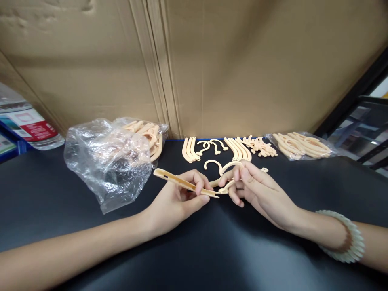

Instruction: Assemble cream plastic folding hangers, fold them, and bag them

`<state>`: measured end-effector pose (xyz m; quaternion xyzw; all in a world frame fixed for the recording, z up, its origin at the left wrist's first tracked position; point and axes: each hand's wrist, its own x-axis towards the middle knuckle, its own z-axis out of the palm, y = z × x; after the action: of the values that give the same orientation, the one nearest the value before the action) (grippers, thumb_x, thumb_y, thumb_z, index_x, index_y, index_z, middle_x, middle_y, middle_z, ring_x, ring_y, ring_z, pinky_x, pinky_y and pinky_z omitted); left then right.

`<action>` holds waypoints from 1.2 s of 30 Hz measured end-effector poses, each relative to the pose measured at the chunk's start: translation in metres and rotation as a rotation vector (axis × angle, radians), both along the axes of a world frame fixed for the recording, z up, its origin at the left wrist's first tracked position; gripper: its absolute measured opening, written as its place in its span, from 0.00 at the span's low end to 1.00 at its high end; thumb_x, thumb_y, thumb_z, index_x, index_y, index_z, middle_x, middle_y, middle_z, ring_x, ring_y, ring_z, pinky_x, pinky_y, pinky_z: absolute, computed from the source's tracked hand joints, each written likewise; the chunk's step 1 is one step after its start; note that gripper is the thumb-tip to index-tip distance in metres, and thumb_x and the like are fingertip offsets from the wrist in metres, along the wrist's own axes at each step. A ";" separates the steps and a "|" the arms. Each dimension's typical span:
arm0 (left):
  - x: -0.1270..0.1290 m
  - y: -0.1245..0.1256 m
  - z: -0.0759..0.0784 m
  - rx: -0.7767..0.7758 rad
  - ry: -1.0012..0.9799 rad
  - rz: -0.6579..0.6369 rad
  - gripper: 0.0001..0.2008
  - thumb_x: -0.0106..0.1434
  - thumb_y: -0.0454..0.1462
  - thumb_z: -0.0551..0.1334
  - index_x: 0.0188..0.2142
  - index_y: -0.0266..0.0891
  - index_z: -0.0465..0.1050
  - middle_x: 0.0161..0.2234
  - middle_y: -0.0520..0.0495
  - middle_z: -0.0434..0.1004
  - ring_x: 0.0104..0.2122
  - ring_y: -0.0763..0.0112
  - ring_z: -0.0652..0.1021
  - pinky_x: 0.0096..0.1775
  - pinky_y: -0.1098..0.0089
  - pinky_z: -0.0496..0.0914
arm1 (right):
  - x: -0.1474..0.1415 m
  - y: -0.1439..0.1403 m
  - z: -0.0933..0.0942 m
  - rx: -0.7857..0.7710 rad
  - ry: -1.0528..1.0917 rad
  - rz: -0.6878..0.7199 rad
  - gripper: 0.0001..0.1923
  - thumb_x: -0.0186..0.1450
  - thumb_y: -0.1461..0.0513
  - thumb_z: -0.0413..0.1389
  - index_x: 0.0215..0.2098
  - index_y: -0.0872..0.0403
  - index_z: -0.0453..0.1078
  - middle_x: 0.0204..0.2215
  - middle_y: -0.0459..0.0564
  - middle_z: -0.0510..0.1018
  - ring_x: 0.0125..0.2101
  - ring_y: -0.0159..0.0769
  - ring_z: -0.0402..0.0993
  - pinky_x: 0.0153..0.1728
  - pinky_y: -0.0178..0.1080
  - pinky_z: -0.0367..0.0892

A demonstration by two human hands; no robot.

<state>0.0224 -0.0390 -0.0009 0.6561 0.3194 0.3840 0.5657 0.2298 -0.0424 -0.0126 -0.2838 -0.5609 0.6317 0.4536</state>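
Observation:
My left hand (pixel 182 198) is closed around a beige plastic hanger arm (pixel 169 176), a long slotted piece tilted down toward the right. Between the fingertips of my right hand (pixel 257 186) is a beige hanger hook (pixel 232 165). The hook's base end meets or nearly touches the right tip of the arm; whether they are joined I cannot tell. Just behind my hands another hanger piece with a curved hook (pixel 212 162) lies on the black table, partly covered by my fingers.
At the back lie hanger arms in rows (pixel 190 149), loose hooks (pixel 216 146) and a pile of small parts (pixel 259 146). Clear plastic bags of hanger parts sit left (pixel 107 161) and right (pixel 303 145). Cardboard (pixel 242 72) stands behind; a large bottle (pixel 33 125) is far left.

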 end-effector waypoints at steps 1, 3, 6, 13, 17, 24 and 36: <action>0.000 0.000 0.000 0.000 0.011 0.003 0.13 0.60 0.30 0.63 0.25 0.38 0.58 0.31 0.52 0.69 0.33 0.74 0.71 0.37 0.71 0.66 | -0.001 0.000 0.000 0.004 0.011 0.003 0.13 0.73 0.55 0.45 0.32 0.52 0.59 0.35 0.47 0.74 0.24 0.26 0.65 0.26 0.34 0.59; 0.000 0.000 0.000 0.002 0.026 0.011 0.13 0.59 0.31 0.62 0.24 0.38 0.58 0.31 0.52 0.69 0.33 0.74 0.71 0.36 0.71 0.65 | -0.001 0.000 0.001 0.001 0.028 -0.002 0.14 0.73 0.54 0.45 0.32 0.52 0.59 0.35 0.47 0.75 0.25 0.27 0.64 0.27 0.34 0.58; 0.000 -0.001 -0.001 0.008 0.042 0.025 0.13 0.59 0.31 0.62 0.24 0.39 0.58 0.32 0.51 0.69 0.33 0.73 0.71 0.35 0.71 0.66 | -0.001 -0.001 0.002 -0.013 0.055 0.003 0.14 0.73 0.54 0.45 0.32 0.51 0.58 0.35 0.47 0.76 0.23 0.27 0.63 0.27 0.35 0.57; 0.002 -0.005 0.002 0.066 0.064 0.032 0.13 0.59 0.31 0.63 0.23 0.38 0.59 0.31 0.51 0.71 0.32 0.73 0.72 0.35 0.71 0.67 | 0.000 0.001 -0.002 0.030 -0.016 0.097 0.10 0.72 0.56 0.48 0.34 0.52 0.59 0.38 0.49 0.76 0.23 0.26 0.65 0.26 0.34 0.59; 0.003 -0.006 0.003 0.075 0.064 0.044 0.13 0.59 0.30 0.63 0.23 0.38 0.59 0.31 0.51 0.70 0.33 0.73 0.72 0.36 0.72 0.67 | 0.001 0.002 -0.003 0.068 -0.064 0.029 0.10 0.71 0.56 0.49 0.35 0.52 0.62 0.35 0.50 0.77 0.25 0.28 0.64 0.27 0.35 0.60; 0.003 -0.006 0.002 0.051 0.062 0.049 0.13 0.59 0.30 0.63 0.24 0.38 0.59 0.31 0.51 0.70 0.32 0.73 0.72 0.35 0.71 0.67 | 0.000 -0.001 0.000 0.119 -0.058 -0.010 0.17 0.71 0.52 0.47 0.35 0.54 0.69 0.36 0.52 0.76 0.28 0.30 0.69 0.28 0.36 0.66; -0.001 -0.008 0.002 0.271 0.222 0.128 0.13 0.59 0.30 0.62 0.23 0.39 0.60 0.32 0.49 0.74 0.34 0.69 0.75 0.34 0.70 0.69 | -0.003 -0.002 0.003 0.061 -0.131 -0.034 0.09 0.63 0.59 0.60 0.30 0.54 0.66 0.29 0.47 0.76 0.27 0.32 0.77 0.28 0.37 0.76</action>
<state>0.0216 -0.0473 0.0010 0.7427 0.3664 0.3842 0.4080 0.2266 -0.0442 -0.0098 -0.3200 -0.6036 0.5865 0.4351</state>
